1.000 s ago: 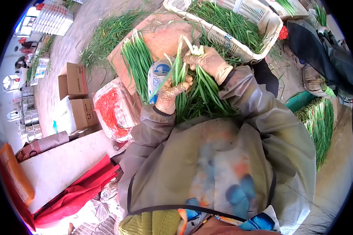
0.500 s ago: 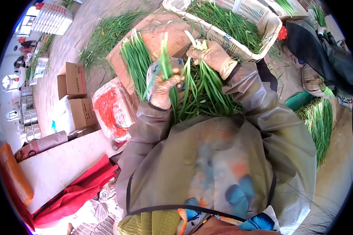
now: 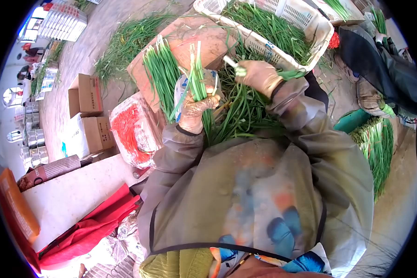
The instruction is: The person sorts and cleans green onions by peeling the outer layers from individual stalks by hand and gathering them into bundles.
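Note:
My left hand (image 3: 195, 110), in a thin soiled glove, is closed around a small upright bunch of garlic chives (image 3: 197, 78), pale stem ends up. Gloved as well, my right hand (image 3: 260, 78) grips a few more chives (image 3: 240, 71); their white ends stick out to the left and green leaves trail out on the right. Below both hands, loose chives (image 3: 243, 111) lie heaped against my apron. Just left of my left hand, a neat bunch of chives (image 3: 160, 67) rests on a brown board (image 3: 190, 34).
A white plastic crate (image 3: 320, 34) of chives stands ahead. Loose greens (image 3: 129, 44) cover the floor at far left. Red ties (image 3: 129, 132) lie on a packet beside open cardboard boxes (image 3: 85, 95). Bundled chives (image 3: 377, 153) stand at right, near another person's shoe (image 3: 369, 95).
My right hand has moved slightly right and down, away from my left hand, and its chives now lie sideways instead of hanging down. My left hand keeps its bunch in nearly the same place.

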`<state>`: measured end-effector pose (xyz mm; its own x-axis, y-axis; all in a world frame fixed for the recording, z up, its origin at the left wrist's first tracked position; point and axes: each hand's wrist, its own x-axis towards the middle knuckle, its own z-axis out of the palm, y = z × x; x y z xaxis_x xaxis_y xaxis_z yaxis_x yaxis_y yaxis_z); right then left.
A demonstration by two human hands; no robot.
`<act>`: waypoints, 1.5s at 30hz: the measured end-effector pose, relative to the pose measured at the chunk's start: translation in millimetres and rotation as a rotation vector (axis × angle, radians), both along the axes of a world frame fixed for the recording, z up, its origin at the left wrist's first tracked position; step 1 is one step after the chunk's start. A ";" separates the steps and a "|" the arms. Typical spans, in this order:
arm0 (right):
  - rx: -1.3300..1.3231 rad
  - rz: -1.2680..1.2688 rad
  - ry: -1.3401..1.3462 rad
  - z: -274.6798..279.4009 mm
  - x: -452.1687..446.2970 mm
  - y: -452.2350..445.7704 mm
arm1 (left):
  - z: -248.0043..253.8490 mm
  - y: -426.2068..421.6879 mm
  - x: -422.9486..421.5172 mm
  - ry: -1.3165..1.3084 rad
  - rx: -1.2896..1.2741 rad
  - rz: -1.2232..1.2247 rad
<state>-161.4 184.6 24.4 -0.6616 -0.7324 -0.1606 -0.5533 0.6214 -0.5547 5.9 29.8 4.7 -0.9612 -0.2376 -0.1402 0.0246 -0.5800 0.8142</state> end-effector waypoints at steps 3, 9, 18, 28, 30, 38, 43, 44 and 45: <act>-0.503 -0.243 -0.713 25.0 -11.3 14.4 | 13.1 1.8 1.0 -0.069 -0.106 -0.005; -0.884 -0.106 -0.962 47.6 -7.3 25.8 | 16.3 4.7 -1.6 0.023 0.114 -0.086; -0.665 -0.077 -0.816 8.0 9.0 -18.0 | 2.8 17.4 -4.3 -0.054 -0.113 0.044; -0.753 0.029 -1.049 41.9 16.0 9.4 | 9.6 4.5 4.3 -0.153 0.011 -0.132; -0.781 0.019 -1.063 44.8 15.8 13.0 | 8.6 5.0 4.1 -0.130 -0.010 -0.129; -0.766 -0.271 -0.627 44.0 -36.5 38.1 | -13.8 -9.9 20.8 -0.213 -0.033 0.114; -0.802 -0.361 -0.528 30.4 -3.9 13.9 | 2.3 -0.7 9.0 -0.141 -0.037 0.072; -0.805 -0.324 -0.651 32.6 12.2 5.2 | -1.7 1.5 6.8 -0.093 -0.076 0.033; -0.829 -0.189 -0.767 14.0 16.4 -4.4 | -1.4 5.0 4.4 -0.092 -0.081 0.028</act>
<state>-145.0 180.2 38.4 -0.7090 -0.7003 -0.0833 0.1711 -0.0561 -0.9837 10.4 34.8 3.3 -0.9381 -0.2778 -0.2069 -0.0374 -0.5127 0.8578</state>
